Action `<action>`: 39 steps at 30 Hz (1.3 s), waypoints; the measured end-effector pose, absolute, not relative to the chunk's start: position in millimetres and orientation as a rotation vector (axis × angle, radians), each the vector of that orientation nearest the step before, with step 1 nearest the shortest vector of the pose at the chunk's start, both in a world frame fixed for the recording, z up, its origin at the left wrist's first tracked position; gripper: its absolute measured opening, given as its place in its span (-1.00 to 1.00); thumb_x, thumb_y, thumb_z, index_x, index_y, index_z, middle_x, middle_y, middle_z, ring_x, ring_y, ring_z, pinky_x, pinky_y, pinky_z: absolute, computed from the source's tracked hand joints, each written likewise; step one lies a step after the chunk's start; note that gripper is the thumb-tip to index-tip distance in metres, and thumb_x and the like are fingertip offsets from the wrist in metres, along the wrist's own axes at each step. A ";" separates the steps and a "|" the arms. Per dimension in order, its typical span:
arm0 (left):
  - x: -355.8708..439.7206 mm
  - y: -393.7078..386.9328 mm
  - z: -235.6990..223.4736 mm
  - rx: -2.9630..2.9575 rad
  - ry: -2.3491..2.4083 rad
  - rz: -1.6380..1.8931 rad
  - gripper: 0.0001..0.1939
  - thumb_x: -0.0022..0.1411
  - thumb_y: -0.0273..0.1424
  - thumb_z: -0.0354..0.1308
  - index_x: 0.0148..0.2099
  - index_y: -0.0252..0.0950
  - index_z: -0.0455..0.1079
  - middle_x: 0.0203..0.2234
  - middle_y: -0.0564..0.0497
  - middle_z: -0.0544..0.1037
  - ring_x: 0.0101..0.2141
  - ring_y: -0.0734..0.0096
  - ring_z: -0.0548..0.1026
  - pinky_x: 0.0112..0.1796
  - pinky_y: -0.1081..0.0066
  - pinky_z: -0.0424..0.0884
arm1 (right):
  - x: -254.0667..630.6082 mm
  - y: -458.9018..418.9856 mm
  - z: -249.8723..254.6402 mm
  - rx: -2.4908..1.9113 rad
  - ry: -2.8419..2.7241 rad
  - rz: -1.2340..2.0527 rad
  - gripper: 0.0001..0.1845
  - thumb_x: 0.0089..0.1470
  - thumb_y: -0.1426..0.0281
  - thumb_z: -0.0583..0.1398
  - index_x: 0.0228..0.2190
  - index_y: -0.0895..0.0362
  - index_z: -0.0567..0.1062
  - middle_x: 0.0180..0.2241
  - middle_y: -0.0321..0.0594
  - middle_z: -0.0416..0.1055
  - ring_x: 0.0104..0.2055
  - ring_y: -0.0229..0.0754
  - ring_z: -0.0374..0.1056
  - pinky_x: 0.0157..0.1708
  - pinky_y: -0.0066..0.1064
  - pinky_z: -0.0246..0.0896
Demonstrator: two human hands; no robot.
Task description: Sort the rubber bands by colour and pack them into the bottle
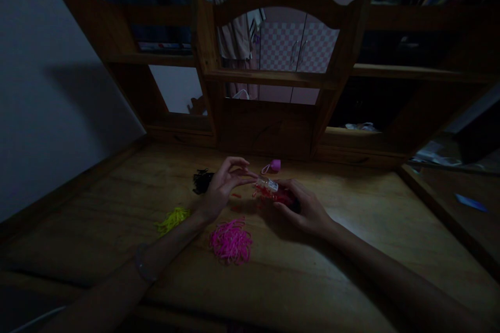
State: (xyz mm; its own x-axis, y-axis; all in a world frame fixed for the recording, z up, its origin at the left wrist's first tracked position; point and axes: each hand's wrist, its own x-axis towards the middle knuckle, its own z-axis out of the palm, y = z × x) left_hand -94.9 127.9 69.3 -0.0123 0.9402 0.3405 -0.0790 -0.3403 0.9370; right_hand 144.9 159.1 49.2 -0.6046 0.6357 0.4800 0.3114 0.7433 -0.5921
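Observation:
A small clear bottle (267, 183) with a white label lies tilted in my right hand (307, 205), whose fingers and thumb wrap around its right end. Red rubber bands (264, 191) show in and around the bottle, some at its left end. My left hand (226, 182) reaches to that end, thumb and forefinger tips close together against it; anything pinched there is too small to make out. On the table beneath are a few loose orange-red bands (236, 195). Nearer me lies a pile of pink rubber bands (231, 241). Yellow bands (174, 219) and black bands (202, 181) sit left, partly behind my left arm.
Behind the bottle is a pink cap (275, 165) with a loop. The wooden tabletop (351, 270) ends at a wooden shelf unit (269, 80) at the back. A wall (47, 88) stands left. At right, a blue packet (471, 202) lies beyond a raised edge.

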 end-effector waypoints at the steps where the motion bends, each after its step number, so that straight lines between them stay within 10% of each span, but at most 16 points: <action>1: -95.9 128.2 69.8 1.418 0.978 1.523 -0.78 0.23 -0.47 0.05 -0.06 -0.25 0.27 -0.24 -0.03 0.51 -0.18 0.28 0.55 -0.05 0.15 0.48 | 145.0 158.9 48.7 -0.710 -2.238 0.610 -0.57 0.17 0.28 0.22 0.06 0.04 0.37 -0.06 -0.14 0.45 -0.08 -0.06 0.39 -0.10 -0.24 0.31; 14: -138.5 149.2 49.7 1.722 1.626 0.974 -0.76 0.18 -0.39 0.00 -0.16 -0.25 0.45 -0.15 -0.05 0.52 -0.07 0.21 0.44 -0.05 0.26 0.34 | 145.2 169.0 43.3 -0.924 -1.866 0.640 -0.59 0.15 0.26 0.23 0.02 0.05 0.37 -0.07 -0.14 0.45 -0.10 -0.05 0.39 -0.10 -0.23 0.29; 22: -155.4 144.7 46.2 2.069 1.510 0.436 -0.53 -0.07 -0.20 0.38 -0.12 -0.29 0.45 -0.23 -0.06 0.53 -0.24 0.24 0.47 -0.24 0.35 0.37 | 146.2 179.0 37.0 -1.020 -1.694 0.776 -0.62 0.16 0.18 0.23 -0.04 0.07 0.41 -0.11 -0.14 0.47 -0.14 -0.07 0.40 -0.17 -0.25 0.30; 27: -143.3 143.6 53.2 2.053 1.442 0.393 -0.89 0.13 -0.35 0.22 -0.32 -0.27 0.51 -0.44 0.02 0.57 -0.36 0.32 0.50 -0.34 0.41 0.30 | 145.4 177.5 38.2 -0.996 -1.719 0.782 -0.62 0.15 0.19 0.24 -0.04 0.07 0.41 -0.10 -0.13 0.47 -0.11 -0.06 0.41 -0.16 -0.25 0.31; 39: -127.7 127.2 48.5 2.348 1.327 0.496 -0.90 0.38 -0.41 -0.05 -0.18 -0.24 0.29 -0.21 -0.03 0.41 -0.20 0.29 0.39 -0.16 0.32 0.32 | 144.6 174.6 39.2 -0.993 -1.740 0.769 -0.62 0.15 0.19 0.23 -0.03 0.06 0.41 -0.10 -0.15 0.47 -0.15 -0.09 0.41 -0.17 -0.26 0.33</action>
